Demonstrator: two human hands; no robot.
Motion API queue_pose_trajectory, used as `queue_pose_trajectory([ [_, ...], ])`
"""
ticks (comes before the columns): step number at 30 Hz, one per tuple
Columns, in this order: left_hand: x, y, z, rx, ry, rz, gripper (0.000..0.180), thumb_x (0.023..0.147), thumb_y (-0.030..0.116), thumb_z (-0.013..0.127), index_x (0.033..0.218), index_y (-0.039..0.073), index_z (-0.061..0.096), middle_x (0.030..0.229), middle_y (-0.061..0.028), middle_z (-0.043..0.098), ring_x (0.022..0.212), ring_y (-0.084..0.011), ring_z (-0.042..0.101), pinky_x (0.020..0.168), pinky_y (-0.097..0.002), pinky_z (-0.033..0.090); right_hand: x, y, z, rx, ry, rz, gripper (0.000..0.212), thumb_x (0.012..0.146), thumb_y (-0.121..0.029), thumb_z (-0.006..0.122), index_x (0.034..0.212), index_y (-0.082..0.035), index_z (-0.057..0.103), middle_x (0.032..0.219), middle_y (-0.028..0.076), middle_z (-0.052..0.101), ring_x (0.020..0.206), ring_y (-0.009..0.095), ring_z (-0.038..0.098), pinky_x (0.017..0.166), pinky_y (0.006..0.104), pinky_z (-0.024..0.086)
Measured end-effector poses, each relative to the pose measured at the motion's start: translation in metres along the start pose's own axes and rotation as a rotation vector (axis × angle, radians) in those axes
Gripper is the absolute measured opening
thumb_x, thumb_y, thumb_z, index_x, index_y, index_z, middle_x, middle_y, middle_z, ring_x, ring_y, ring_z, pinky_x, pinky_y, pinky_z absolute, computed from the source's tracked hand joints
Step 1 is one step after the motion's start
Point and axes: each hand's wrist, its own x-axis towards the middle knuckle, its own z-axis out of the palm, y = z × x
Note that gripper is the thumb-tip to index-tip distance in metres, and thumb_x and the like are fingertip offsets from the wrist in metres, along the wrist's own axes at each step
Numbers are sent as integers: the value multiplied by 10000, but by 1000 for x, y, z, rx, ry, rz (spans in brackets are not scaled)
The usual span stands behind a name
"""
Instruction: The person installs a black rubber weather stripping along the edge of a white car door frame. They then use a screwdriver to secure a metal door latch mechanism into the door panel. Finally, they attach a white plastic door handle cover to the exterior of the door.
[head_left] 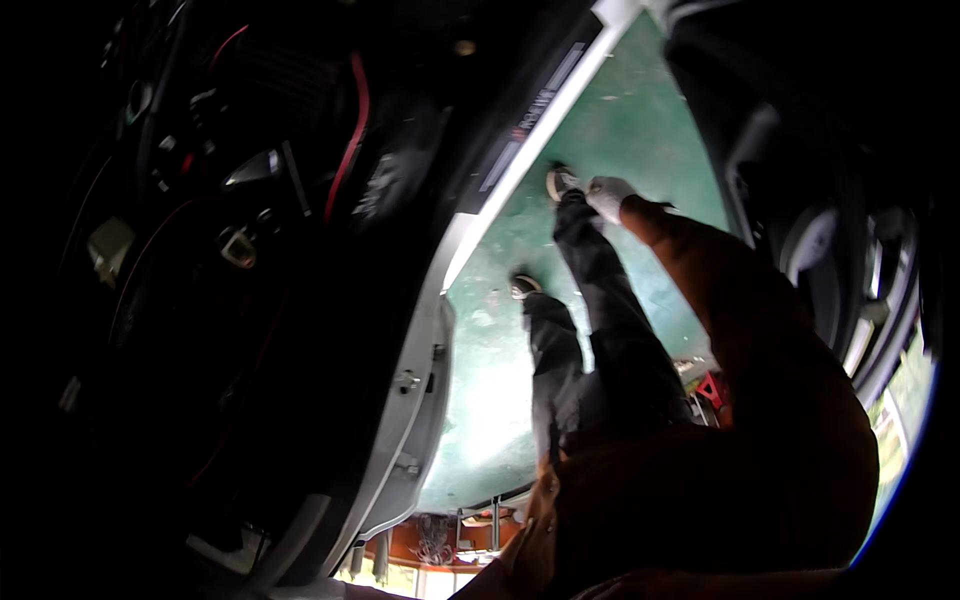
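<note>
My right hand (608, 198), in a whitish glove, hangs at the end of a brown sleeve above the green floor, close to one of my shoes. Its fingers look curled in; whatever they hold, if anything, is hidden. A small dark tip shows beside that wrist, too blurred to name. At the bottom edge a pale patch that looks like my gloved left hand (310, 591) lies against the lower end of the car's door frame. Most of it is cut off, so its fingers do not show. The door sill (505, 185) runs diagonally between the car's inside and me.
To the left lies the dark car interior, with a red strip (352, 135) and loose-looking small parts. An open car door (760, 170) stands on the right. My legs (610, 290) stand on the green floor (480, 340). A red object (709, 389) sits behind me.
</note>
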Motion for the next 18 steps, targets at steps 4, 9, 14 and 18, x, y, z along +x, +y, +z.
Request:
queue_pose_trajectory([
  [4, 29, 5, 36, -141, -27, -24, 545, 1021, 479, 636, 1217, -25, 699, 1300, -223, 690, 1203, -386, 683, 1016, -503, 596, 48, -90, -150, 1030, 152, -9, 321, 1000, -368, 664, 1066, -76, 778, 866, 103, 766, 829, 252, 735, 740, 391, 544],
  [9, 56, 10, 78, -239, -41, -43, 530, 1029, 474, 620, 1202, -21, 695, 1285, -220, 687, 1193, -388, 679, 1020, -513, 586, 60, -232, -292, 1573, -85, -307, 369, 1024, -356, 740, 1202, -33, 739, 836, 5, 664, 750, 97, 618, 661, 233, 491],
  [14, 71, 8, 102, -279, -50, -45, 517, 1037, 470, 604, 1187, -17, 691, 1270, -218, 684, 1183, -389, 675, 1024, -523, 576, 136, -347, -374, 930, 450, -377, 494, 1010, -340, 685, 1399, -38, 638, 1245, 136, 748, 1137, 255, 724, 987, 365, 572],
  [18, 75, 16, 133, -311, -61, -36, 507, 1043, 466, 591, 1175, -14, 688, 1259, -216, 681, 1175, -390, 671, 1027, -531, 569, 188, -405, -418, 880, 270, -378, 696, 982, -510, 683, 1516, -81, 558, 1394, 175, 691, 1239, 322, 695, 1079, 420, 559],
])
